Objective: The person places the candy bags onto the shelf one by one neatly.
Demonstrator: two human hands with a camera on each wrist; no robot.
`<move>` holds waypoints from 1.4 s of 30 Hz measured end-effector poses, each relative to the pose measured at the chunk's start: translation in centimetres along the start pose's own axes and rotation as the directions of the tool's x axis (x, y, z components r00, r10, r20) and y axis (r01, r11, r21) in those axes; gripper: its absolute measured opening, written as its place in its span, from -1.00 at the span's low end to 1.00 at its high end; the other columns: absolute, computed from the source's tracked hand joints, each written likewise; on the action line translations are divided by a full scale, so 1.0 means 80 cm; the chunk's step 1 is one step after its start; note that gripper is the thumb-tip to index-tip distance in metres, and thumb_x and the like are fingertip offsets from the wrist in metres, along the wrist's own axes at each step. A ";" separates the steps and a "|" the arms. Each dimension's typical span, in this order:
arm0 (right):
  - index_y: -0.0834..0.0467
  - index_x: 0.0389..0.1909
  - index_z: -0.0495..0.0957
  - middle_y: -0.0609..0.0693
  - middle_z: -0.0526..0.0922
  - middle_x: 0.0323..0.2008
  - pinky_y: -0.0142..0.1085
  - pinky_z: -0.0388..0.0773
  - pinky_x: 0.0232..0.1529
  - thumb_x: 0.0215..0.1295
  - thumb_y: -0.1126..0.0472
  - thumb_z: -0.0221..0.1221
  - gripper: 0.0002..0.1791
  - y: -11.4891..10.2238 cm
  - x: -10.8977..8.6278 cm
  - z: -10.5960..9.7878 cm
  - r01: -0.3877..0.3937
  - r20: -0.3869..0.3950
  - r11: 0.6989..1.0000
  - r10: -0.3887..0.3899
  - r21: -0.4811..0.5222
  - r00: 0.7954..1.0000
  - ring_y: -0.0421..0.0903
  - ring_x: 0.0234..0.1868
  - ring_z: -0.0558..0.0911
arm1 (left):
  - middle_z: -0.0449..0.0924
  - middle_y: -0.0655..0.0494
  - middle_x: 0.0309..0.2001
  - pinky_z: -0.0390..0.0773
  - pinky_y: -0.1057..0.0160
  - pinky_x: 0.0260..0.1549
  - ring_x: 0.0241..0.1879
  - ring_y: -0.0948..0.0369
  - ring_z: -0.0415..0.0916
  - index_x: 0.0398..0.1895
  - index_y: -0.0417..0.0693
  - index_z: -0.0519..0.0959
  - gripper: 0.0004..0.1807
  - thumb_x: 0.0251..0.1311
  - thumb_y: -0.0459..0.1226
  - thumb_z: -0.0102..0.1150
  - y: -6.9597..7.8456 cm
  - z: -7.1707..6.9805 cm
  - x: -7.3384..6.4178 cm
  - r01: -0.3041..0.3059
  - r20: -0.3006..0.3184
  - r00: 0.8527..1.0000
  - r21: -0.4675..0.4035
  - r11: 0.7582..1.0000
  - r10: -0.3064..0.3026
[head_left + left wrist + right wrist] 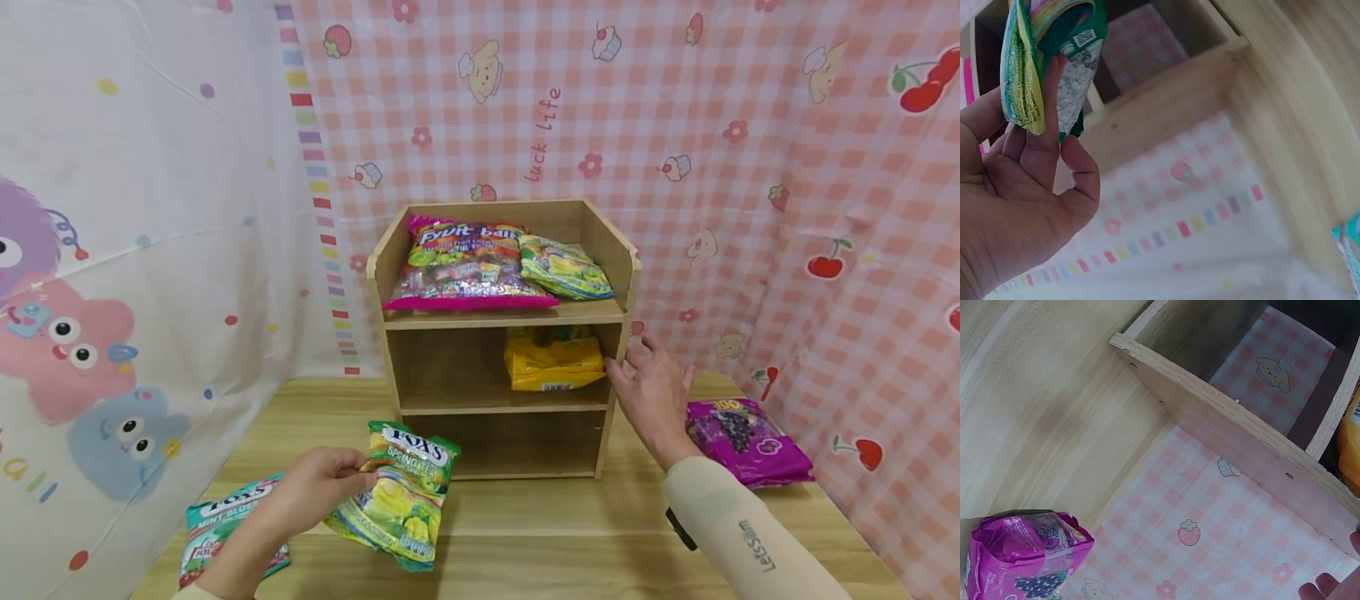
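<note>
A green and yellow FOX'S Spring Tea bag (408,504), crinkled, with yellow candies printed on it, hung tilted at the lower centre-left of the head frame, before the shelf's lower left corner. The left hand (318,492) pinched its left edge between thumb and fingers. The right hand (652,396), right of centre, was loosely open and empty, its thumb at the right side of the wooden shelf (513,315); whether it touched could not be told. Farther in, a yellow packet (555,362) lay in the middle compartment. Only the left wrist view showed the held bag's square printed code (1084,38); only the right wrist view showed holes along the shelf's outer side.
</note>
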State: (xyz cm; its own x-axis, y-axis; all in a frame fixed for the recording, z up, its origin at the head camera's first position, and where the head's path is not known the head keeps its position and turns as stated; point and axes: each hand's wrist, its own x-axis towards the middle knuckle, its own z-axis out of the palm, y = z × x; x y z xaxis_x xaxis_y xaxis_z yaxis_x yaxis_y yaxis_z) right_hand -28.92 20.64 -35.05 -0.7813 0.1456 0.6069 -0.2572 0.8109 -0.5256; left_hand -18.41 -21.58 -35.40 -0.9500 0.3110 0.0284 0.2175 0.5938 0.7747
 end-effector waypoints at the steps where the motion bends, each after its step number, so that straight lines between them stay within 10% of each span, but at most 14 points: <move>1: 0.24 -0.04 0.71 0.28 0.44 0.29 0.49 -0.19 0.26 0.33 0.08 0.26 -0.66 0.000 0.000 0.000 0.001 0.000 1.000 -0.001 0.001 1.000 0.35 0.23 0.45 | 0.14 0.19 -0.67 0.15 0.35 -0.64 -0.65 0.30 0.05 -0.55 -0.14 0.39 -0.64 0.35 -0.17 0.21 0.004 0.001 0.002 -0.006 0.000 1.000 -0.003 1.000 0.006; 9: 0.25 -0.04 0.70 0.29 0.43 0.30 0.49 -0.21 0.27 0.33 0.07 0.25 -0.65 -0.001 0.000 0.001 0.000 0.004 1.000 0.000 0.013 1.000 0.37 0.23 0.44 | 0.31 0.18 -0.64 0.17 0.35 -0.65 -0.62 0.31 0.15 -0.39 -0.17 0.57 -0.77 0.36 -0.19 0.20 0.031 0.013 0.020 -0.055 -0.036 0.998 -0.096 0.994 0.052; 18: 0.27 -0.05 0.70 0.30 0.40 0.33 0.48 -0.23 0.28 0.34 0.07 0.24 -0.64 -0.001 0.000 0.002 -0.016 0.014 1.000 0.015 0.009 1.000 0.43 0.24 0.40 | 0.39 0.18 -0.64 0.20 0.34 -0.65 -0.63 0.28 0.20 -0.30 -0.22 0.62 -0.83 0.36 -0.26 0.19 0.044 0.031 0.058 -0.022 -0.219 0.976 -0.150 0.988 -0.011; 24: 0.25 -0.03 0.69 0.30 0.40 0.32 0.49 -0.22 0.27 0.35 0.07 0.23 -0.64 0.001 -0.001 0.003 -0.010 0.012 1.000 0.010 0.011 1.000 0.44 0.23 0.40 | 0.39 0.18 -0.65 0.15 0.35 -0.71 -0.66 0.29 0.15 -0.26 -0.29 0.64 -0.81 0.33 -0.28 0.20 0.037 0.047 0.095 -0.032 -0.378 0.924 -0.209 0.977 -0.051; 29: 0.26 -0.03 0.69 0.31 0.40 0.32 0.50 -0.21 0.26 0.35 0.07 0.23 -0.64 0.003 -0.001 0.004 -0.004 0.009 1.000 0.004 0.007 1.000 0.44 0.22 0.40 | 0.22 0.21 -0.75 0.06 0.33 -0.73 -0.74 0.29 0.10 -0.55 -0.19 0.57 -0.71 0.29 -0.22 0.27 0.021 0.061 0.116 0.032 -0.527 0.850 0.036 0.999 -0.008; 32: 0.27 -0.04 0.69 0.31 0.40 0.32 0.50 -0.21 0.26 0.35 0.08 0.23 -0.65 0.002 -0.001 0.004 -0.003 0.012 1.000 0.003 0.008 1.000 0.44 0.22 0.41 | 0.11 0.22 -0.80 -0.02 0.32 -0.75 -0.78 0.27 0.06 -0.75 -0.03 0.36 -0.52 0.28 -0.11 0.29 0.017 0.062 0.118 0.120 -0.573 0.819 0.235 0.965 0.038; 37: 0.29 -0.07 0.70 0.32 0.40 0.32 0.51 -0.19 0.25 0.35 0.08 0.23 -0.65 0.002 -0.001 0.003 -0.005 0.006 1.000 0.005 -0.003 1.000 0.44 0.22 0.41 | 0.14 0.20 -0.82 0.07 0.28 -0.80 -0.78 0.22 0.15 -0.80 0.03 0.29 -0.40 0.22 0.12 0.28 0.016 0.056 0.119 0.207 -0.563 0.815 0.502 0.840 0.136; 42: 0.28 -0.07 0.70 0.32 0.41 0.31 0.51 -0.19 0.25 0.34 0.08 0.24 -0.65 0.004 -0.002 0.003 0.001 -0.003 1.000 -0.001 0.000 1.000 0.43 0.22 0.41 | 0.26 0.15 -0.81 0.15 0.23 -0.82 -0.82 0.20 0.20 -0.63 -0.03 0.39 -0.49 0.15 0.11 0.35 0.016 0.056 0.119 0.167 -0.549 0.766 0.671 0.722 0.333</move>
State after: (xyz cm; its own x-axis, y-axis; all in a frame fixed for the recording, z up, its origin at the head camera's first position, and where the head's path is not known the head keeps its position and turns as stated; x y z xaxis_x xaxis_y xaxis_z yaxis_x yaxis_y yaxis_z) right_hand -29.01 20.75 -35.43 -0.7791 0.1463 0.6096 -0.2580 0.8114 -0.5245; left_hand -26.19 -14.56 -36.99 -0.7786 0.0289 0.6269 0.1491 0.9788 0.1401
